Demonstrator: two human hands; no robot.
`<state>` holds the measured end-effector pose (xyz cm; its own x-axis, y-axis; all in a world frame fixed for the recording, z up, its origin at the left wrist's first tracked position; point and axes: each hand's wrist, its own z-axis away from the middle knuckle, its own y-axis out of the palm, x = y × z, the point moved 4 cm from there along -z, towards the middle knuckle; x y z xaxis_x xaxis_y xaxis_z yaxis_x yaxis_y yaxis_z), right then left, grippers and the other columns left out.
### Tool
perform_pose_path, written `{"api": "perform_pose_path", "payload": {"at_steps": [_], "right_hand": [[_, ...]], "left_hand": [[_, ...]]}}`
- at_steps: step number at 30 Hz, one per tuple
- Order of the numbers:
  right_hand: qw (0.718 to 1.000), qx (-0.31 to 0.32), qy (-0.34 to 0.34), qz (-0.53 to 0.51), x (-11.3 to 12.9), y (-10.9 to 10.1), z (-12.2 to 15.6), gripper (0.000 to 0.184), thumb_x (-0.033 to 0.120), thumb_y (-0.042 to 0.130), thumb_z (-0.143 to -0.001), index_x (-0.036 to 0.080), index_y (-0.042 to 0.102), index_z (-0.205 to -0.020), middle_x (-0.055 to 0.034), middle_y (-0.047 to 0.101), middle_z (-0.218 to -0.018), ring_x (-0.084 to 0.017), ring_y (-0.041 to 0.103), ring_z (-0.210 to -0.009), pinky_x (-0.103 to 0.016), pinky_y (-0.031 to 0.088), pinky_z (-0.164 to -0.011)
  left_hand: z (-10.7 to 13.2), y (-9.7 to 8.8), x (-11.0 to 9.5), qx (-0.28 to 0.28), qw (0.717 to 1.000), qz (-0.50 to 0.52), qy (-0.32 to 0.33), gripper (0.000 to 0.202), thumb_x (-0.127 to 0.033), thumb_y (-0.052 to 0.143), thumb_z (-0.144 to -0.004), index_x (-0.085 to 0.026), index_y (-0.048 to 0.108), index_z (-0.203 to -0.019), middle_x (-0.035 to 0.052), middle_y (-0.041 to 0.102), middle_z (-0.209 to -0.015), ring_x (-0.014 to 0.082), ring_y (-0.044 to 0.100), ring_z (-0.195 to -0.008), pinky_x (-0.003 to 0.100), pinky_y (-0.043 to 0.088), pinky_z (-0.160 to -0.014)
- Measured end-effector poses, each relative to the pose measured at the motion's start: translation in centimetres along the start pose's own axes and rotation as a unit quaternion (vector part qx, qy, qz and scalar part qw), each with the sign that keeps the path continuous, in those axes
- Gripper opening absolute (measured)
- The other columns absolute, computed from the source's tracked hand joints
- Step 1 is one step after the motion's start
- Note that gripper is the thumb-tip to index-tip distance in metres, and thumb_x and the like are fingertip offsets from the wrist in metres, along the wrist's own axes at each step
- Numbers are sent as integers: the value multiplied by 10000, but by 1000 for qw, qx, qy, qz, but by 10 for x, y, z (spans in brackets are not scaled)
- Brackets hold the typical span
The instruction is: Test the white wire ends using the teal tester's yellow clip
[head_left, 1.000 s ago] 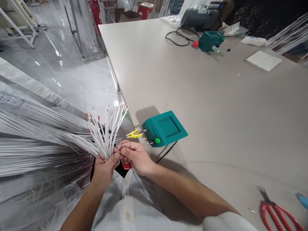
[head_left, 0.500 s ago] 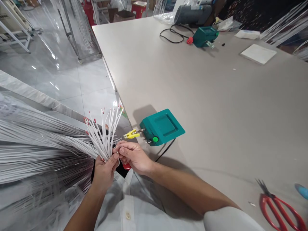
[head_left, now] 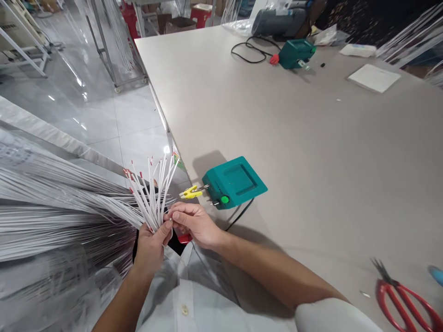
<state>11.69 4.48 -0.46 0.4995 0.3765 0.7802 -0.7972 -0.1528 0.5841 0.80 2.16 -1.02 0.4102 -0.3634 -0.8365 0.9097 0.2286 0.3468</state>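
Observation:
My left hand (head_left: 152,244) is closed around a bundle of white wires (head_left: 152,205), whose fanned-out ends point up, several with red tips. Close against it, my right hand (head_left: 194,223) pinches at the bundle's right side, thumb and forefinger on the end of a wire; the exact tip is mostly hidden by the fingers. Just beyond the right hand, a green device (head_left: 235,182) with a green button rests at the table's left edge. A yellow clip (head_left: 191,192) sticks out from its side toward the wires.
Long white wires (head_left: 51,198) lie in thick rows at my left. Red-handled scissors (head_left: 398,290) lie on the table (head_left: 311,152) at the lower right. Farther back stand a second green device (head_left: 296,53) with a black cord, a grey motor-like cylinder (head_left: 273,22) and a white pad (head_left: 374,77).
The whole view has shifted very slightly. Both hands keep their grip and place at the wire bundle, with no other clear movement.

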Motion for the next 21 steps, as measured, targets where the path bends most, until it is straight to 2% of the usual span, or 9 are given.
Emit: {"api": "perform_pose_path", "payload": {"at_steps": [3, 6, 8, 11, 13, 14, 15, 17, 21], "right_hand": [[991, -5, -73, 115, 10, 0, 2, 160, 307, 599, -772, 168, 668, -731, -8, 577, -707, -70, 496, -534, -207, 389, -463], [936, -20, -188, 298, 24, -2, 6, 153, 258, 537, -815, 178, 641, -737, -26, 609, -705, -115, 562, -641, -257, 462, -596], [858, -10, -267, 439, 32, 0, 11, 161, 227, 486, -840, 180, 625, -773, -50, 632, -758, -134, 578, -718, -266, 467, -650], [682, 32, -354, 639, 37, 5, 17, 206, 216, 421, -864, 160, 605, -791, -74, 628, -784, -149, 564, -703, -275, 433, -625], [577, 63, -367, 727, 38, 8, 18, 234, 217, 398, -873, 148, 592, -761, -66, 604, -733, -148, 533, -642, -283, 393, -589], [545, 77, -360, 753, 38, 9, 18, 239, 213, 393, -875, 145, 585, -749, -60, 588, -712, -145, 516, -618, -285, 374, -576], [529, 89, -346, 770, 38, 10, 17, 237, 209, 392, -873, 144, 578, -742, -55, 576, -705, -141, 503, -603, -284, 358, -563], [535, 103, -299, 783, 40, 10, 16, 207, 204, 412, -850, 148, 568, -726, -50, 562, -709, -134, 489, -589, -275, 329, -534], [631, 80, -198, 746, 44, 5, 13, 144, 180, 447, -797, 157, 580, -746, -39, 575, -734, -123, 507, -597, -242, 324, -499]], "left_hand": [[0, 0, 0, 5, 1000, -1, 4, 177, -235, 732, -598, -129, 608, -668, -42, 521, -528, 25, 358, -391, 152, 252, -348], [0, -3, 1, 8, 1000, -19, 4, 159, -239, 715, -627, -129, 618, -688, -36, 541, -537, 22, 355, -392, 154, 249, -356], [1, -4, 2, 7, 999, -42, 2, 154, -250, 700, -652, -130, 622, -708, -34, 548, -542, 24, 356, -393, 160, 253, -362], [1, -6, 5, 2, 998, -70, 6, 168, -263, 689, -669, -123, 627, -736, -28, 550, -545, 32, 365, -396, 169, 260, -365], [0, -6, 7, -4, 997, -73, 4, 180, -266, 695, -660, -117, 628, -737, -25, 550, -542, 38, 373, -399, 174, 268, -367], [-1, -6, 8, -7, 997, -70, 2, 185, -269, 698, -654, -117, 627, -733, -23, 553, -543, 40, 374, -398, 175, 268, -366], [-1, -6, 8, -7, 998, -68, 1, 187, -271, 698, -651, -116, 626, -727, -20, 559, -547, 41, 372, -397, 176, 267, -364], [-3, -4, 7, -1, 998, -61, 2, 186, -274, 695, -650, -115, 625, -716, -12, 573, -560, 37, 360, -390, 175, 252, -358], [-3, -2, -2, -4, 999, -46, 0, 183, -269, 706, -632, -116, 621, -684, -5, 588, -572, 29, 347, -378, 170, 244, -355]]}}
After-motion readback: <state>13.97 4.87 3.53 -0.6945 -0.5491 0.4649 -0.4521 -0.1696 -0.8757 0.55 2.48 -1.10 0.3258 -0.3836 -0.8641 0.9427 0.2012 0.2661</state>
